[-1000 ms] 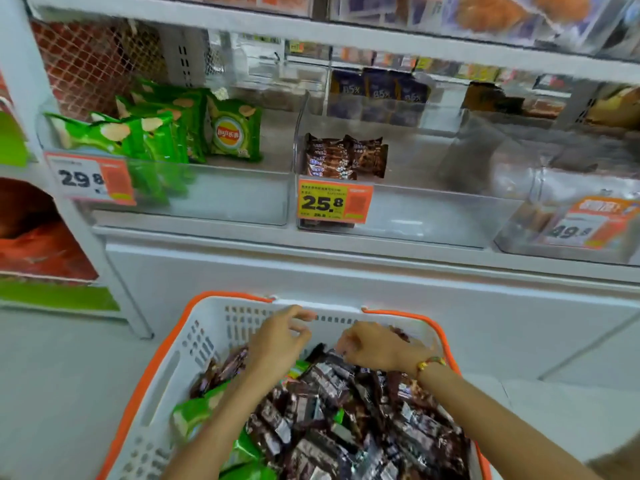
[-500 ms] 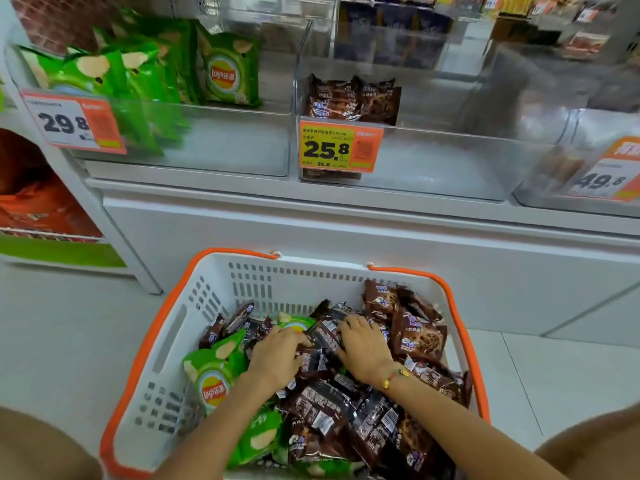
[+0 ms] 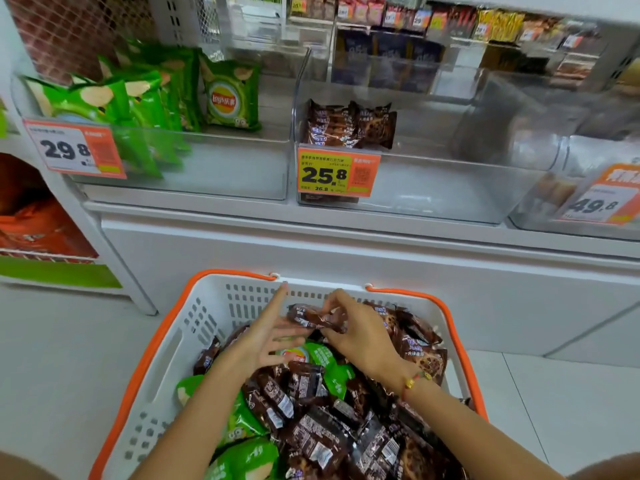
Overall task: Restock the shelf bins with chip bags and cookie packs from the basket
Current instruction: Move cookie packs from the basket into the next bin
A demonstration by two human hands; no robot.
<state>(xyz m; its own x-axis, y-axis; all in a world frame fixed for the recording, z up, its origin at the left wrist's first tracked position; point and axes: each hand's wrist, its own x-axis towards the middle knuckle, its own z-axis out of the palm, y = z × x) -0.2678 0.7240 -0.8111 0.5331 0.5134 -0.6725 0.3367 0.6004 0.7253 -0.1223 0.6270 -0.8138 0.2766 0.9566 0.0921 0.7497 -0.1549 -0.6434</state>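
A white basket [image 3: 204,317] with an orange rim stands on the floor, holding several brown cookie packs [image 3: 311,441] and green chip bags [image 3: 249,459]. My right hand [image 3: 360,337] pinches one brown cookie pack [image 3: 317,317] lifted above the pile near the basket's far wall. My left hand [image 3: 266,337] is beside it with fingers straight and spread, its fingertips touching the pack's left end. On the shelf, the left clear bin [image 3: 225,168] holds green chip bags [image 3: 145,98]. The middle bin [image 3: 433,188] holds a few brown cookie packs [image 3: 349,124].
Price tags hang on the bin fronts: 29.8 [image 3: 74,150], 25.8 [image 3: 337,173], 49.8 [image 3: 602,199]. A third clear bin [image 3: 540,209] sits at the right. The white shelf base [image 3: 346,258] stands right behind the basket. Tiled floor [image 3: 62,358] surrounds it.
Both hands rose from the pile toward the basket's far side. My right hand lifted one cookie pack out of the heap, and my left hand opened beside it.
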